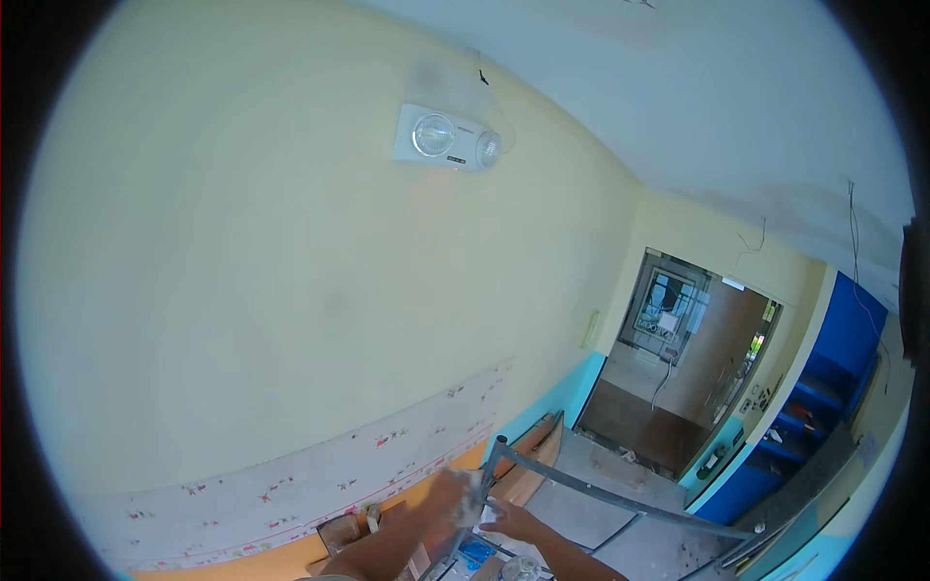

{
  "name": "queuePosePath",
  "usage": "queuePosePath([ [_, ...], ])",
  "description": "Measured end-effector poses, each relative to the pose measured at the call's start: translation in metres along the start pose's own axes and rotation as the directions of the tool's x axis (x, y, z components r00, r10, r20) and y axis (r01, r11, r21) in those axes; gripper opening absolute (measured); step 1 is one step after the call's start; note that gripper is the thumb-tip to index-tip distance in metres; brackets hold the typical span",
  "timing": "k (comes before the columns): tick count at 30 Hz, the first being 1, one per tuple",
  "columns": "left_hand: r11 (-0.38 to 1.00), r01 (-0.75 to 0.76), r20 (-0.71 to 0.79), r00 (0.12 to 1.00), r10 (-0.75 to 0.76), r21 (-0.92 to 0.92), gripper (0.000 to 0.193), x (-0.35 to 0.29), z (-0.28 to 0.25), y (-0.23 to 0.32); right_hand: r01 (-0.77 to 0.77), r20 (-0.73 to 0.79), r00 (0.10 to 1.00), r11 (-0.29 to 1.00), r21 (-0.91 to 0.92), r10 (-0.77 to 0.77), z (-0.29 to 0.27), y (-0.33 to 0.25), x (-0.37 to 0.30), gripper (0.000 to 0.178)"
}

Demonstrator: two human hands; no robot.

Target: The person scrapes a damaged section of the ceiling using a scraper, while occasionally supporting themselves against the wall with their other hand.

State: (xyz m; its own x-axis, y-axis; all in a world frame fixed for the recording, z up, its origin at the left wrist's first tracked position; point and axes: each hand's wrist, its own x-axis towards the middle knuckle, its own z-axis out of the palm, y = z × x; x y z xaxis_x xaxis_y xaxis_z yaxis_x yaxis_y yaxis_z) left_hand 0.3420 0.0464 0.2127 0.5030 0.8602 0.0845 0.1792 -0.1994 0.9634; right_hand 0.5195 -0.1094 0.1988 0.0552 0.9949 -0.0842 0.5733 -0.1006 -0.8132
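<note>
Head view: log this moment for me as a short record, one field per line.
Left grip: beside the metal frame's upright, at whitish material; blurred, hold unclear
Right grip: right of the upright, by a small white piece; hold unclear
Below them: bright blue item, kind unclear
Wall: pale yellow, with a white twin-lamp fixture high up and a patterned strip lower down
Right side: doorway, blue shelving

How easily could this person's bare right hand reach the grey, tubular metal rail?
Yes, probably easily: the right hand is close to the grey metal rail, with nothing visible between them.
</note>
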Motion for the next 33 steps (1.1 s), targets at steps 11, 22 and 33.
queuePosePath([
  [11,0.849,-0.32,-0.035,0.929,0.368,0.421,0.079,-0.013,-0.125,0.229,-0.053,-0.556,0.803,0.903,-0.425,-0.215,-0.149,-0.249,0.038,0.059],
  [22,0.309,0.605,-0.593,0.347,0.727,0.734,0.082,0.016,-0.453,0.312,-0.587,-0.179,0.072,0.104,-0.803,-0.981,-0.375,-0.627,-0.04,0.022],
  [33,0.239,0.574,-0.474,0.303,0.827,0.783,0.08,0.039,-0.486,0.276,-0.748,-0.017,-0.071,0.065,-0.661,-0.997,-0.377,-0.754,-0.027,0.015],
])
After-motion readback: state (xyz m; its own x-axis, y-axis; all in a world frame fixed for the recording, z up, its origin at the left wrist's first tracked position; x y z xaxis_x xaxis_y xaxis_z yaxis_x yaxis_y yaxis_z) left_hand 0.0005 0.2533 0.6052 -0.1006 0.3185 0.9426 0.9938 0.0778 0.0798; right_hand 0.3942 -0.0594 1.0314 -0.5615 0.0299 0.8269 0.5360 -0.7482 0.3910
